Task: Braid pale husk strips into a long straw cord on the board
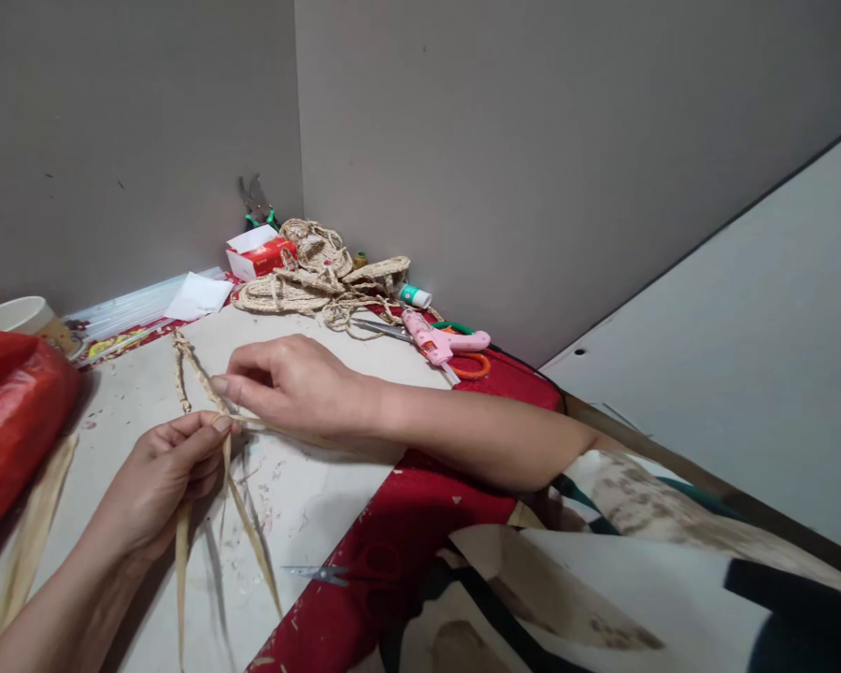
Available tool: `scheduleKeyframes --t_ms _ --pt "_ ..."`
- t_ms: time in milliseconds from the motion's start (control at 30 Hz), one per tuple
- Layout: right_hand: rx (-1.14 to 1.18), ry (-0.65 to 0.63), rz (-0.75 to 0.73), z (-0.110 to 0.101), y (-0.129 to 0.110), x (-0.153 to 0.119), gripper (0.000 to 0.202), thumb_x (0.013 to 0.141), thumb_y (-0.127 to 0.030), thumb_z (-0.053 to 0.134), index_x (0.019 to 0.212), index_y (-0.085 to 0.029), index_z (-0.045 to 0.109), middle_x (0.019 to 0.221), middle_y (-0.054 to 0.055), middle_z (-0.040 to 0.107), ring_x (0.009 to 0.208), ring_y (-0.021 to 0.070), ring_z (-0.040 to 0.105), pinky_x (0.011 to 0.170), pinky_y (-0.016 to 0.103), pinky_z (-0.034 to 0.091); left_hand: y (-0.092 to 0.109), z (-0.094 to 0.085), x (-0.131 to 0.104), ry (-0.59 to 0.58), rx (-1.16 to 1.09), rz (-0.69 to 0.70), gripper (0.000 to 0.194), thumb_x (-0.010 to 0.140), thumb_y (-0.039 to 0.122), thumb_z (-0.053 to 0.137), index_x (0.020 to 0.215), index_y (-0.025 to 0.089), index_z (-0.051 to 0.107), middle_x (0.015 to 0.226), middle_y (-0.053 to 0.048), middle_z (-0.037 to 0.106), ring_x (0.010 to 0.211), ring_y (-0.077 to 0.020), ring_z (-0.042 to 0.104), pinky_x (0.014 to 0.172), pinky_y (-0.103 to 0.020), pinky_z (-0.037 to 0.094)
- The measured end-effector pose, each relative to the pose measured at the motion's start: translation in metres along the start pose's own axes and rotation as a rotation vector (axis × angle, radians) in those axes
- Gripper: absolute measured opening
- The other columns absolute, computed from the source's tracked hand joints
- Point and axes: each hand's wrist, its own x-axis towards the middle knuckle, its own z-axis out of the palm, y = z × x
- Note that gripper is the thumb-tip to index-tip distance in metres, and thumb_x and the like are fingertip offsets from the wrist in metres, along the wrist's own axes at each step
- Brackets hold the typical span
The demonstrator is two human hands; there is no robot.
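Observation:
A thin braided straw cord (200, 371) lies bent in a loop on the pale board. My left hand (164, 477) pinches its lower end between thumb and forefinger. Loose flat straw strips (252, 537) trail down from under those fingers, and one more strand (249, 422) runs off to the right beneath my right forearm. Just above, my right hand (298, 379) has its fingers curled, with the thumb and fingertips against the braid.
Coiled straw braids (287, 290) are heaped by the wall, beside a red-and-white box (261, 252) and pruning shears (256, 201). A pink glue gun (438, 338) rests over orange-handled scissors (473, 365). Small scissors (336, 572) lie at the board's edge. A red plastic bag (18, 421) stands left.

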Motion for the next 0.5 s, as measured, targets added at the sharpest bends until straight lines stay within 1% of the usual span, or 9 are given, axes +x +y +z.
scheduleKeyframes --t_ms 33,67,133,167,200,300,367,433,500 --pt "0.046 -0.006 0.027 0.002 0.005 0.004 0.029 0.092 -0.036 0.046 0.079 -0.014 0.059 0.073 0.001 0.056 0.068 0.0095 0.048 0.063 0.021 0.033 0.0 0.0 0.0 -0.013 -0.013 0.001 0.037 0.064 0.043 0.079 0.062 0.016 0.054 0.049 0.011 0.026 0.043 -0.003 0.019 0.038 -0.013 0.02" --pt "0.114 -0.071 0.058 0.005 0.01 0.007 0.028 0.091 -0.037 0.048 0.083 -0.013 0.06 0.074 0.001 0.057 0.067 0.0091 0.048 0.063 0.021 0.033 0.001 0.0 0.0 -0.021 -0.019 -0.001 0.036 0.064 0.043 0.079 0.063 0.016 0.055 0.049 0.011 0.026 0.043 -0.0031 0.019 0.038 -0.013 0.019" --pt "0.296 -0.305 0.159 0.012 0.02 0.013 0.032 0.091 -0.04 0.048 0.08 -0.013 0.058 0.068 -0.001 0.054 0.057 0.0074 0.044 0.056 0.02 0.033 0.002 0.0 0.0 -0.025 -0.021 0.002 0.036 0.063 0.044 0.08 0.066 0.015 0.058 0.049 0.011 0.026 0.044 -0.0035 0.017 0.038 -0.014 0.019" --pt "0.357 -0.395 0.202 0.016 0.024 0.016 0.035 0.091 -0.042 0.048 0.075 -0.013 0.056 0.062 -0.002 0.051 0.053 0.0066 0.041 0.053 0.02 0.032 0.002 0.0 0.0 -0.025 -0.019 0.004 0.036 0.063 0.045 0.079 0.066 0.015 0.058 0.049 0.011 0.026 0.044 -0.0037 0.017 0.038 -0.014 0.019" --pt "0.402 -0.45 0.228 0.019 0.027 0.018 0.036 0.09 -0.042 0.05 0.07 -0.012 0.054 0.058 -0.003 0.047 0.05 0.0059 0.038 0.051 0.019 0.031 0.003 0.001 0.0 -0.027 -0.013 0.006 0.036 0.064 0.045 0.079 0.066 0.016 0.058 0.049 0.01 0.026 0.044 -0.004 0.017 0.038 -0.014 0.018" --pt "0.476 -0.476 0.198 0.025 0.037 0.023 0.036 0.086 -0.036 0.058 0.06 -0.011 0.052 0.053 -0.005 0.044 0.05 0.0044 0.036 0.05 0.017 0.03 0.002 0.0 0.001 -0.058 0.042 0.006 0.032 0.068 0.044 0.075 0.068 0.016 0.059 0.049 0.009 0.028 0.045 -0.005 0.017 0.039 -0.015 0.019" --pt "0.548 -0.524 0.21 0.026 0.041 0.026 0.034 0.084 -0.033 0.06 0.059 -0.012 0.05 0.048 -0.006 0.041 0.045 0.0037 0.032 0.045 0.017 0.026 0.0 0.0 0.003 -0.078 0.103 0.006 0.029 0.07 0.041 0.073 0.069 0.016 0.059 0.048 0.01 0.029 0.045 -0.0053 0.016 0.039 -0.015 0.018" --pt "0.63 -0.59 0.298 0.028 0.044 0.027 0.033 0.082 -0.032 0.06 0.058 -0.014 0.045 0.043 -0.009 0.033 0.038 0.0035 0.024 0.038 0.019 0.017 -0.002 -0.002 0.005 -0.067 0.176 0.006 0.027 0.069 0.04 0.073 0.071 0.018 0.058 0.047 0.01 0.03 0.044 -0.0053 0.017 0.039 -0.016 0.015" --pt "0.698 -0.605 0.397 0.031 0.044 0.027 0.031 0.081 -0.028 0.058 0.058 -0.016 0.042 0.04 -0.01 0.03 0.034 0.0035 0.018 0.035 0.019 0.013 -0.003 -0.003 0.005 -0.03 0.248 0.019 0.028 0.066 0.04 0.075 0.071 0.018 0.058 0.048 0.009 0.036 0.043 -0.0053 0.022 0.041 -0.016 0.017"
